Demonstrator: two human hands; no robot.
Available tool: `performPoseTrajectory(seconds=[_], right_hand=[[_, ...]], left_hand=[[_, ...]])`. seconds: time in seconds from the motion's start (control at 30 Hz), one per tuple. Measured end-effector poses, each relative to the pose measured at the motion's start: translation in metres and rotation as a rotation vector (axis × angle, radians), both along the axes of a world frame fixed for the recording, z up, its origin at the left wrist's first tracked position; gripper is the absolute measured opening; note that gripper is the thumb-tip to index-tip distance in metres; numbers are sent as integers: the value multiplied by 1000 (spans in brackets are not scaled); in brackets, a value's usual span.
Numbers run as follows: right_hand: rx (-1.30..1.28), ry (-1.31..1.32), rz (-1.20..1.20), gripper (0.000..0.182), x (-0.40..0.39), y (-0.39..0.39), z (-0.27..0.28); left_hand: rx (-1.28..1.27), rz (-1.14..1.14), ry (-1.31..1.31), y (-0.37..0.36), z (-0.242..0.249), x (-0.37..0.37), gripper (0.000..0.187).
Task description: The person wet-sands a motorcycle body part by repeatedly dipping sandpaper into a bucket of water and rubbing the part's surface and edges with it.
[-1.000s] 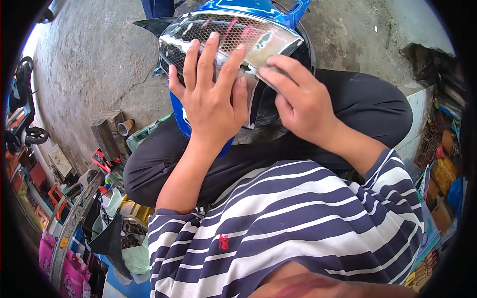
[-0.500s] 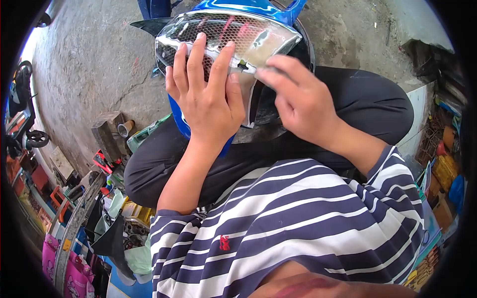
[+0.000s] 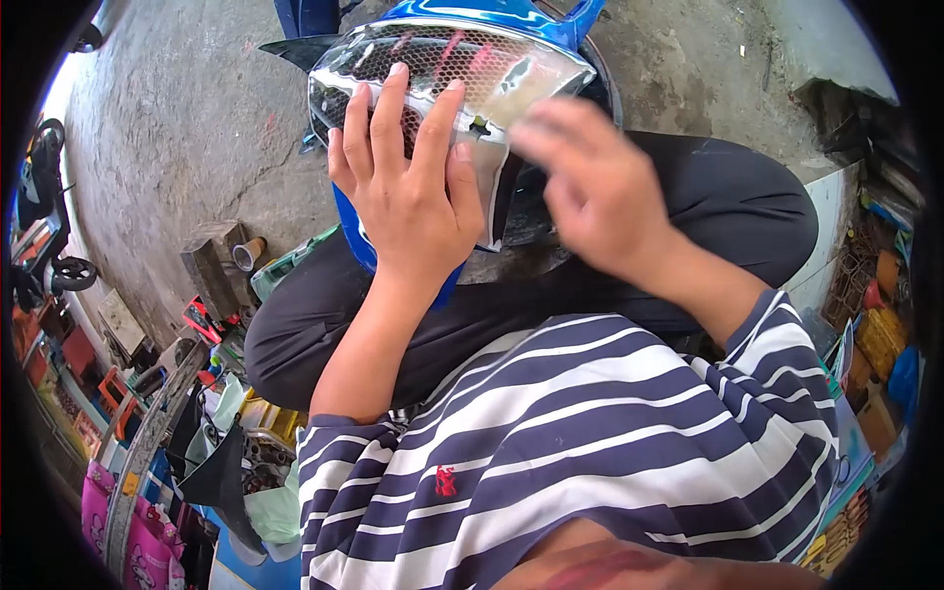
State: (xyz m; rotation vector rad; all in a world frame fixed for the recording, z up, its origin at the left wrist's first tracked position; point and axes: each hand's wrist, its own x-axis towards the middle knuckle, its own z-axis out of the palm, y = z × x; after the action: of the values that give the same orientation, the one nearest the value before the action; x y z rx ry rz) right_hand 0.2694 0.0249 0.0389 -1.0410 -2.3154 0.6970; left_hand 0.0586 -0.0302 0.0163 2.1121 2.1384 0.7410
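A blue, glossy molded part [image 3: 462, 12] rests across my lap, its front covered by a clear, shiny sheet with a honeycomb pattern [image 3: 472, 64]. My left hand [image 3: 408, 192] lies flat on the sheet, fingers spread over its left half. A small ragged dark spot [image 3: 479, 128] shows just right of my left fingers. Over the sheet's right edge hovers my right hand [image 3: 600, 187], thumb tucked in and its front fingers smeared by motion. I cannot tell whether anything is between those fingers. Below the hands, a pale flap of the sheet [image 3: 489, 187] hangs down.
My crossed legs in black trousers [image 3: 728, 197] surround the part. On the concrete floor [image 3: 197, 118] at left stand a grey block [image 3: 211, 261] and a small cup [image 3: 249, 254]. Tools and clutter [image 3: 261, 423] lie lower left, with more clutter [image 3: 880, 339] at right.
My right hand has lifted slightly up and to the right, away from the sheet's edge, and its fingertips are more blurred. The left hand stays put.
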Motion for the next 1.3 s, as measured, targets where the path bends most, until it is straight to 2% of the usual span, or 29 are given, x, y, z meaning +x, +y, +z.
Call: performPoseTrajectory(seconds=[0.03,0.13,0.17,0.27,0.3,0.4,0.43,0.53,0.57,0.67,0.7,0.8,0.83,0.93,0.97,1.0,1.07,1.13,1.2,1.23,1.27,1.3], right_hand=[[-101,-4,44,46,-3,-10,5],[-6,-24,-117,51,20,35,-8],[-144,56,-189,54,30,43,-20],[-32,4,-49,49,1,5,-1],[-86,25,-19,49,-3,-2,5],[-46,-24,-110,52,17,33,-6],[-134,33,-160,53,21,41,-9],[14,-4,-5,48,-1,6,1],[-106,-12,31,46,-4,-4,10],[-14,-20,-109,45,16,34,-3],[-70,22,-173,44,24,49,-8],[69,-64,-34,50,6,16,-2],[-17,-41,29,52,0,1,3],[48,-10,-55,47,12,26,-6],[-133,-2,-179,46,19,37,-2],[-122,24,-178,48,26,43,-15],[51,-76,-83,48,5,16,-3],[-85,-43,29,48,-4,-5,7],[0,-43,-8,47,10,18,-3],[-71,-54,-124,46,16,32,-1],[-93,-3,-141,44,30,47,-10],[5,-55,-116,44,24,40,-10]], left_hand=[[6,0,-8,-1,-3,0,46],[14,-6,-19,1,-4,-3,46],[11,0,-24,1,-4,-5,46],[-12,1,3,1,2,-2,45],[-11,1,-4,0,2,-1,45],[-6,-8,-2,1,1,-4,45],[-12,-6,0,0,2,-4,45],[-12,-3,9,0,3,-1,45],[-14,-8,16,0,4,-1,45],[26,-2,-52,2,-5,-6,46],[17,0,-38,1,-3,-8,46],[11,4,-17,3,0,-4,46],[13,0,-11,2,0,-4,46],[15,-10,-2,2,1,-3,46],[11,-2,-3,0,2,-4,46],[7,3,5,-1,2,-5,46],[5,4,7,1,2,-3,46],[11,-1,2,-2,1,-1,47],[23,-13,-1,2,0,-4,47],[20,-12,-8,3,-1,-6,47],[15,-5,-15,0,0,-7,47],[10,2,-7,-1,0,-7,47]])
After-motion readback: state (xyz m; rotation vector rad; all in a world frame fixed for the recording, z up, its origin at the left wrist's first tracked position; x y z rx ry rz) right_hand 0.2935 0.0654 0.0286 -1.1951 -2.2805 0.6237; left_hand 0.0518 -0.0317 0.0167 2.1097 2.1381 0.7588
